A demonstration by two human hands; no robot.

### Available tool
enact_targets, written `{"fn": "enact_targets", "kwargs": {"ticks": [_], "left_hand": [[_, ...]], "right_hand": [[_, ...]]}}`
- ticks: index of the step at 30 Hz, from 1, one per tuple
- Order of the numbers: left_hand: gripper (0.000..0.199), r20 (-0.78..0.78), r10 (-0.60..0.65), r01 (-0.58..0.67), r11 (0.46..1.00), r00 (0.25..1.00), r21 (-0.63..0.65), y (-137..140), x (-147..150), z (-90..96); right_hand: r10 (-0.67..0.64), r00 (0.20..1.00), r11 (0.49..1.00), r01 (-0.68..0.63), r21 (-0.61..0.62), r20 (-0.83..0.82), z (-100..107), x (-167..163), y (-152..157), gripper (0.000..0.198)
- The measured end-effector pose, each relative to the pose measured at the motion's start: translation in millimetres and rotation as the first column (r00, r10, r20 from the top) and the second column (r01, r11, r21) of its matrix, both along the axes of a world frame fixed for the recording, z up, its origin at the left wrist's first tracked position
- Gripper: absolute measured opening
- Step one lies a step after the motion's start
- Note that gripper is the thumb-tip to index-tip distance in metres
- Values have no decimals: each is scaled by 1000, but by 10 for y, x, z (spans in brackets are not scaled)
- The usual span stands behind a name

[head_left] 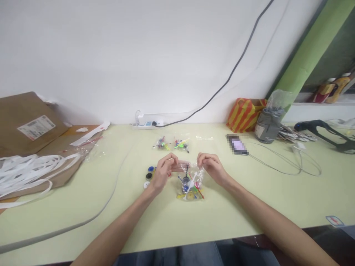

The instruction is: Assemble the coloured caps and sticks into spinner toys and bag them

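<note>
A clear plastic bag [191,188] of small coloured plastic pieces rests on the pale table, its upper edge raised between my hands. White, blue, red, yellow and black parts show through the film. My right hand [213,167] pinches the bag's upper right corner, fingers curled in. At the upper left edge, my left hand [164,173] has its thumb and index finger closed on the film, while other fingers reach behind it. Beside my left hand lie a blue disc [151,169], a black disc [149,176] and a white disc [146,184]; a yellow piece is partly hidden.
Two small bags of pieces [162,143] [182,143] lie farther back. A power strip [148,124] sits against the wall. Left are white straps [30,173] and a cardboard box [26,122]; right are a phone [237,144], a striped bag [244,115] and cables.
</note>
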State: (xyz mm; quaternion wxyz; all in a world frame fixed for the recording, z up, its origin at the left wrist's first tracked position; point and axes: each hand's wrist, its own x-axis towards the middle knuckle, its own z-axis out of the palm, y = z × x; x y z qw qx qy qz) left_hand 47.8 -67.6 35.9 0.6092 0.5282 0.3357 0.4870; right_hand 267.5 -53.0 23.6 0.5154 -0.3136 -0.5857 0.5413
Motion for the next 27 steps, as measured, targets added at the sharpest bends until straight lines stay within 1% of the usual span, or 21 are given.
{"fn": "enact_targets", "kwargs": {"ticks": [3,5,8,11,13,15,17,19,21,24,27], "left_hand": [[37,-113,41,-30,994,993,101,11,1,-26],[42,-141,82,-60,987,987,150,12,16,-61],[43,-156,116,-87,979,981,183,4,41,-110],[46,-182,141,-105,976,973,192,-20,51,-114],[51,-198,144,-104,975,970,198,-38,50,-95],[57,-214,126,-84,978,969,193,-51,48,-70],[59,-229,90,-50,983,969,174,-56,50,-53],[56,-258,48,-9,989,965,151,-52,62,-51],[47,-300,27,17,989,954,144,-45,80,-63],[43,-338,63,2,982,939,190,-30,101,-86],[43,-380,92,9,967,920,255,-8,95,-87]], "right_hand": [[-14,998,999,12,40,57,-33,0,28,35],[-62,992,996,55,67,114,-58,-25,35,42],[-120,985,991,112,73,122,-90,-71,32,36],[-51,993,998,48,34,110,-112,-91,30,46],[-3,987,1000,0,21,158,-126,-89,33,44],[-6,984,1000,3,17,178,-136,-85,36,42],[-20,987,1000,18,15,156,-136,-94,35,41],[-15,992,1000,13,14,126,-122,-119,25,41],[16,993,1000,-17,10,120,-102,-157,8,41],[42,989,999,-44,9,142,-86,-209,-12,43],[15,987,999,-22,42,157,-98,-216,2,43]]}}
